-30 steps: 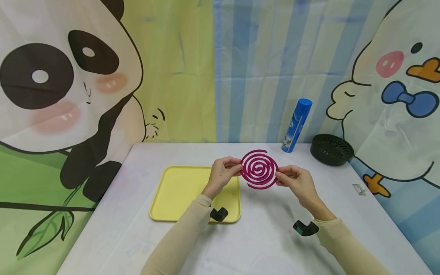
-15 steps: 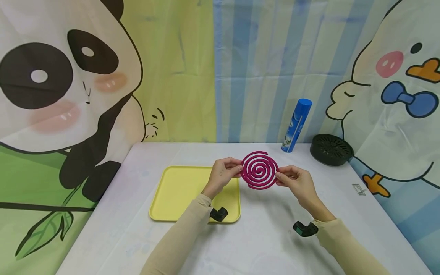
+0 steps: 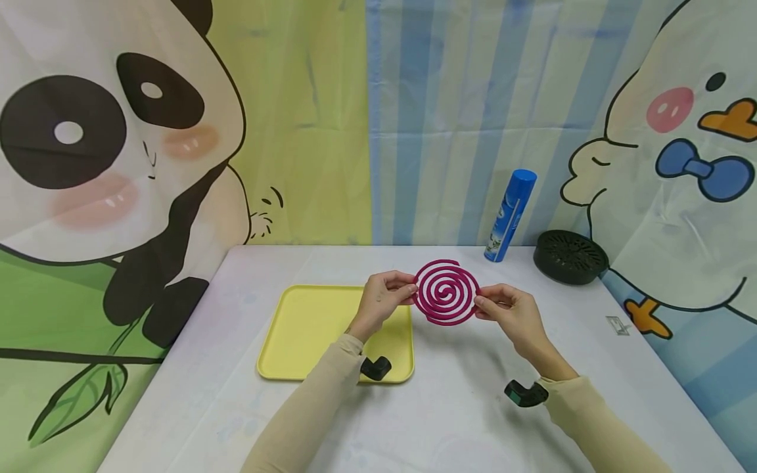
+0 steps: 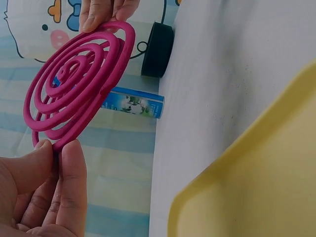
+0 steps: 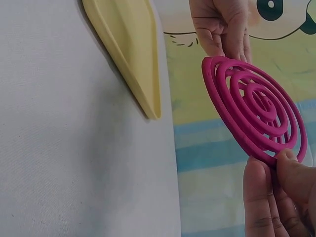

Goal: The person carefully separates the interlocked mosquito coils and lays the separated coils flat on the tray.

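Note:
A magenta mosquito coil (image 3: 445, 322) is held up above the table, its spiral face towards the head camera. It seems to be a paired coil: in the left wrist view, its windings (image 4: 109, 79) stand slightly apart in two layers. My left hand (image 3: 381, 301) pinches its left edge between thumb and fingers. At the opposite edge my right hand (image 3: 513, 316) grips it the same way. From the right wrist, the coil (image 5: 228, 116) appears tilted, with the right thumb (image 5: 292, 170) pressed on its near rim.
A yellow tray (image 3: 313, 335) lies on the white table (image 3: 449, 420), partly behind the left forearm. At the back right stand a blue spray can (image 3: 510, 217) and a round black slotted holder (image 3: 570, 257). A small metal piece (image 3: 618, 326) lies near the right edge.
The coil's windings shift and tilt very slightly between the two hands. Both hands stay in nearly the same place, and the things on the table have not moved.

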`<state>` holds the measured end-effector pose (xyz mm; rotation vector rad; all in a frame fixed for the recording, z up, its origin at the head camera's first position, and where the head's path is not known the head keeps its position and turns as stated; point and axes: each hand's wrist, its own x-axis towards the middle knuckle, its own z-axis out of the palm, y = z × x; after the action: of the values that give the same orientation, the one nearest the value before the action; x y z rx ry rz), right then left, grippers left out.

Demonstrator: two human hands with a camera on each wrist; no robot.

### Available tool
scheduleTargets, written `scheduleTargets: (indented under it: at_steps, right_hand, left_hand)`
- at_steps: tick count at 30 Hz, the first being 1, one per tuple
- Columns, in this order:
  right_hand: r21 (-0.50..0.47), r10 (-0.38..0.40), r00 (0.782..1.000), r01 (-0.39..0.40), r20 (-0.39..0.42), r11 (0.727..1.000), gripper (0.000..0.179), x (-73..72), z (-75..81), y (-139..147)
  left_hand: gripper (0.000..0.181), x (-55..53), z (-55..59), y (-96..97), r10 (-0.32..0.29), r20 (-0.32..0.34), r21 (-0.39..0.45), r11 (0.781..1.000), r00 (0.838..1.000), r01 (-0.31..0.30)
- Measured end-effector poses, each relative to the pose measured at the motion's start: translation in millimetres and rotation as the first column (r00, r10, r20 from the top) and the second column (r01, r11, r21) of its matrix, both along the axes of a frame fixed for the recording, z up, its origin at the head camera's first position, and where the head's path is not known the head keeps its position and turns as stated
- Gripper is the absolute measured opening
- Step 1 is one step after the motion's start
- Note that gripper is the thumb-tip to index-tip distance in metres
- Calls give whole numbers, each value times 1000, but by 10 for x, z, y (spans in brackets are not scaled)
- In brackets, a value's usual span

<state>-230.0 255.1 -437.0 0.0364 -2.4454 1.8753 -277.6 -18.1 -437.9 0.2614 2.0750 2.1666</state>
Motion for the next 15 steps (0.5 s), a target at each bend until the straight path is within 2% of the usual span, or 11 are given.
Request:
scheduleTargets:
  at_steps: [15]
  right_hand:
    - [-24,-3,1000,3,0,1000,36,-5,-4,36]
  left_hand:
    - [19,-1,-40,-71,4,-17,1,1000,1000,-3]
